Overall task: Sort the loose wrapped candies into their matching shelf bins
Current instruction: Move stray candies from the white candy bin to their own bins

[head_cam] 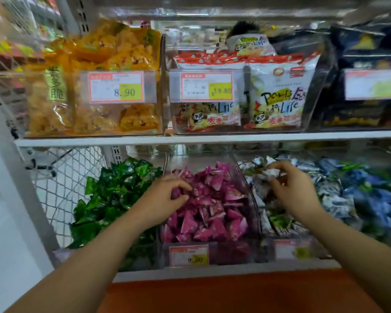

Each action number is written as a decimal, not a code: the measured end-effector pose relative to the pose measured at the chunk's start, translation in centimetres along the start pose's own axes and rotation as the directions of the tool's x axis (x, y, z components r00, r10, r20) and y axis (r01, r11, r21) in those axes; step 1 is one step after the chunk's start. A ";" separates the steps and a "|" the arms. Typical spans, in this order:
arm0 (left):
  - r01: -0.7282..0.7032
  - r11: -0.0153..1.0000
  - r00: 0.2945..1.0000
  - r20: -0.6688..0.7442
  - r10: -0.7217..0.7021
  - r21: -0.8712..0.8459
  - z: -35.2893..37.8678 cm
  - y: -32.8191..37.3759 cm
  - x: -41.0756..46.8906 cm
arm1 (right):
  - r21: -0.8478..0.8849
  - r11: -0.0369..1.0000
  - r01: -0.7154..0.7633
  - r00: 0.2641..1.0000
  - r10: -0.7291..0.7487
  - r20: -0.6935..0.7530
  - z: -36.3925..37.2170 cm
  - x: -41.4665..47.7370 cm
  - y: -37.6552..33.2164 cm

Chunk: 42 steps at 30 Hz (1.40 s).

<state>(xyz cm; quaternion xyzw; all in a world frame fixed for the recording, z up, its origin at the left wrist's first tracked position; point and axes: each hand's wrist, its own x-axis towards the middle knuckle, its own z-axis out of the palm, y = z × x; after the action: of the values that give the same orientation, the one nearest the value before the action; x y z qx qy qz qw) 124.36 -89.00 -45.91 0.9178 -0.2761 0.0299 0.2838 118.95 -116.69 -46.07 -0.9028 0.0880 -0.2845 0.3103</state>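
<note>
On the lower shelf stand clear bins of wrapped candies: a green pile at left, a pink pile in the middle bin, and a silver-and-mixed pile at right with blue ones further right. My left hand hovers over the pink bin's left edge and its curled fingers grip a pink candy. My right hand is over the silver bin and pinches a silver-wrapped candy between thumb and fingertips.
The upper shelf holds bins of orange snack bags, white panda-print bags and dark bags, each with a price tag. A white wire mesh panel closes the left side. An orange ledge runs below the shelf.
</note>
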 end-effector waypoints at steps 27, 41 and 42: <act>0.158 0.975 0.983 -0.063 -0.170 -0.158 -3.7 -6.7 -1.6 | 0.143 0.900 0.412 0.662 -0.403 0.632 6.3 -1.1 -9.7; -0.027 0.918 0.941 0.320 -0.111 0.397 -3.7 -8.5 2.9 | 0.256 0.891 0.374 0.530 -0.432 0.730 11.5 0.7 -12.0; -0.041 0.874 0.928 0.343 -0.146 0.484 -3.5 -8.6 2.9 | 0.257 0.893 0.369 0.530 -0.429 0.732 11.5 0.7 -12.0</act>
<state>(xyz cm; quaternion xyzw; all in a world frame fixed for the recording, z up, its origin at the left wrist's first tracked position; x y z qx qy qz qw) 131.70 -82.61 -46.69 0.9556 -0.2827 -0.0829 -0.0101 125.88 -101.53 -45.80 -0.9198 -0.2720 0.0636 0.2755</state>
